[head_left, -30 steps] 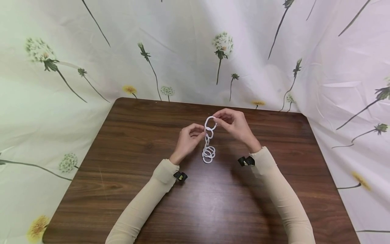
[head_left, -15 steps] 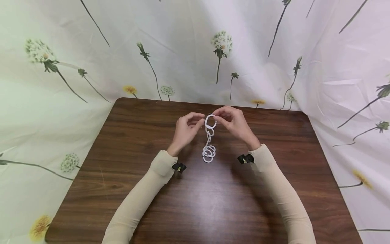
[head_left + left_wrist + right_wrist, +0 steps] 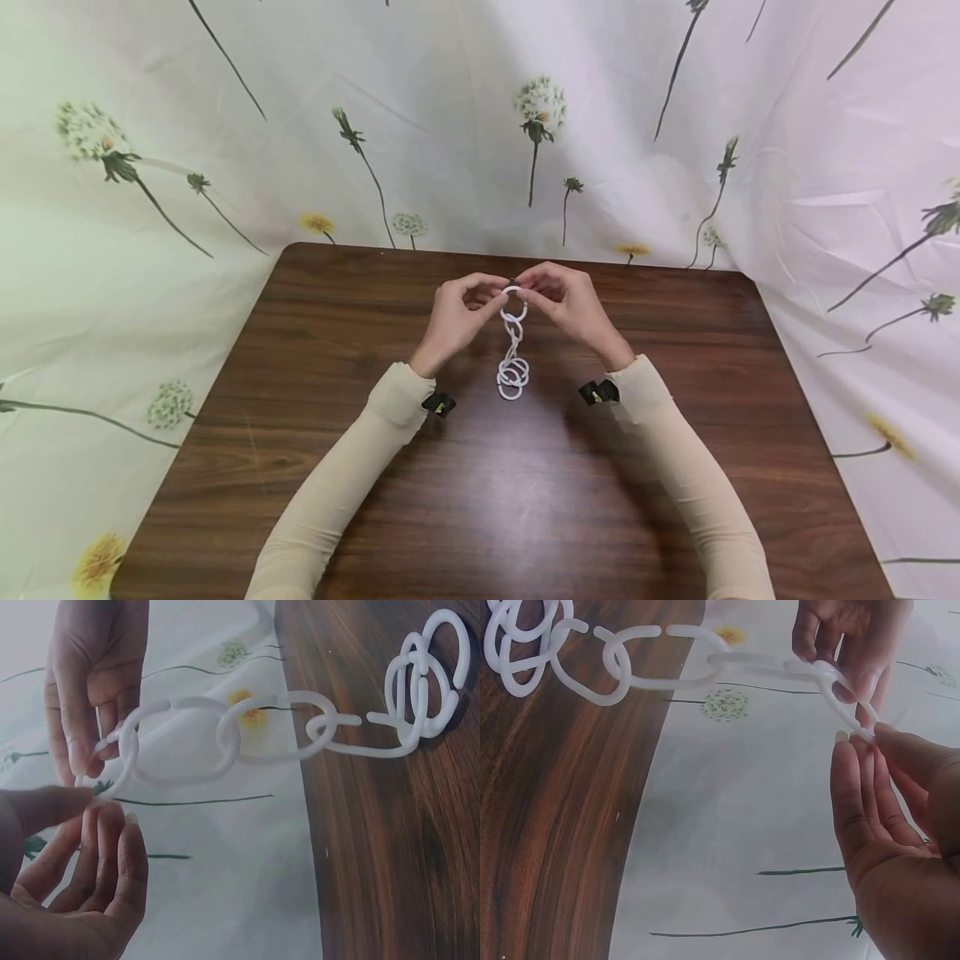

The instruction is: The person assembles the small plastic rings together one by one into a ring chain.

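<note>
A chain of white plastic links [image 3: 187,780] hangs between the hands, upright in the head view. At its top is a rounded link [image 3: 526,312]. My left hand [image 3: 457,317] pinches this link's left side between thumb and fingertips. From the other side my right hand [image 3: 577,312] pinches the same link, thumb toward the camera. The fingertips of both hands nearly meet at the link's top. Below, more links run down, and several overlap in a small heap [image 3: 513,360] on the table. Small gaps show in some links in the wrist views. Fingertips partly hide the top link.
A dark brown wood-grain table [image 3: 375,500] with rounded corners lies under the chain. Behind and beside it hangs a white cloth [image 3: 465,167] printed with dandelions. Black wrist straps [image 3: 439,405] sit at both cuffs of the cream sleeves.
My left hand has moved up from the second link area to the top link and now grips it. The right hand has shifted slightly left with the link. The heap stays put.
</note>
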Motion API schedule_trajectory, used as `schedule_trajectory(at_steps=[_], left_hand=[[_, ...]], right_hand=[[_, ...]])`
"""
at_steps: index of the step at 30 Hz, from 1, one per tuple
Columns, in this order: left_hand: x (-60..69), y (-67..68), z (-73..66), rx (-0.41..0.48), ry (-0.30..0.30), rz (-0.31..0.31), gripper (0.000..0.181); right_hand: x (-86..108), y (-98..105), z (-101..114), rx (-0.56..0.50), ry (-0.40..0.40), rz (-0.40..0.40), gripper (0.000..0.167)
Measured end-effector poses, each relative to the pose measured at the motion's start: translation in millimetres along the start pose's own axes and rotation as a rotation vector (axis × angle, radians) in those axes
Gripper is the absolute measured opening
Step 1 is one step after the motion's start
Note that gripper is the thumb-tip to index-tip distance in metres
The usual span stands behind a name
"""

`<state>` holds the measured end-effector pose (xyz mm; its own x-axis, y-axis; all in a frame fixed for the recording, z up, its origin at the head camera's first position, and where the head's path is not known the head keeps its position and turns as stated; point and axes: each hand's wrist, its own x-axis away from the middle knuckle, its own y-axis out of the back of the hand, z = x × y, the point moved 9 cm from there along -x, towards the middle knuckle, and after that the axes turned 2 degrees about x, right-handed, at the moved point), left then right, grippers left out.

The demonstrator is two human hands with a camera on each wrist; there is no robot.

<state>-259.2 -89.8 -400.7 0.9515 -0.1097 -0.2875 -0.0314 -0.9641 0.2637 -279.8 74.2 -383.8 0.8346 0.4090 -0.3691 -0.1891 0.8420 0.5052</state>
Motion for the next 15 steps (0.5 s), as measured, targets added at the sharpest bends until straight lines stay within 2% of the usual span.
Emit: schedule_trajectory(at_steps=[5,8,12,15], left_hand=[[0.2,-1.7,-2.5,-0.029,-0.023,0.012,0.017],[-0.3,-1.0,-3.7,-0.015,-0.019,0.005,0.016],[-2.7,4.4,-5.8,0.023,-0.008,-0.028,0.017],[-4.5,9.7,-6.9,0.042,-0.004,-0.053,0.018]], right_hand=[[3.5,1.5,-0.9,-0.026,-0.014,-0.017,0.021],[8.2,1.2,-7.2,-0.088,-0.047,-0.018,0.02],[16.8,-3.7,-23.8,-0.164,-0.112,0.006,0.021],[25.9,-11.6,-41.3,-0.149,-0.167,0.045,0.024]])
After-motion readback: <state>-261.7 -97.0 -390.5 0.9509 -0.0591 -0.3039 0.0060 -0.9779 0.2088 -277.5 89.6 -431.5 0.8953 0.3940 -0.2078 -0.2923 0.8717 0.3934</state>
